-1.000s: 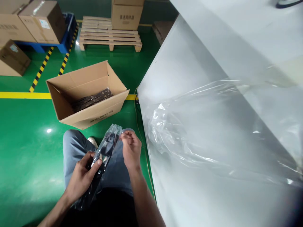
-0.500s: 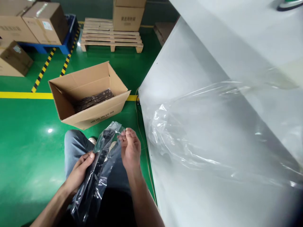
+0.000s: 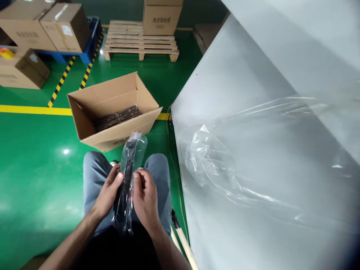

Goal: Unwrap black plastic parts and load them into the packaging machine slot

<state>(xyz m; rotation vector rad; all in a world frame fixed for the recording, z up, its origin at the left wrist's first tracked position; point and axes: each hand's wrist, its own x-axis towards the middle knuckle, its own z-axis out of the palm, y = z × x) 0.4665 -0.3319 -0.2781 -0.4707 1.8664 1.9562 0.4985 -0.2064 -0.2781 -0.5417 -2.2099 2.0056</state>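
Note:
A clear plastic bag (image 3: 140,148) with a long dark item (image 3: 128,165) inside stands nearly upright above my lap. My left hand (image 3: 108,191) grips the bag and item from the left side, thumb on the front. On the right, my right hand (image 3: 145,197) pinches the bag's edge between thumb and fingers. Just beyond the bag's top is an open cardboard box (image 3: 120,129), and several dark bagged items (image 3: 116,118) lie inside it.
A white table (image 3: 253,157) with a large clear plastic sheet or bag (image 3: 208,150) fills the right. Farther off are a wooden pallet (image 3: 140,47), a blue pallet (image 3: 91,48) and cartons (image 3: 66,30). A cable runs down beside the table.
The bag has turned more upright, and its top now overlaps the box front. My right hand has moved down and closer to my left hand. The view has shifted slightly.

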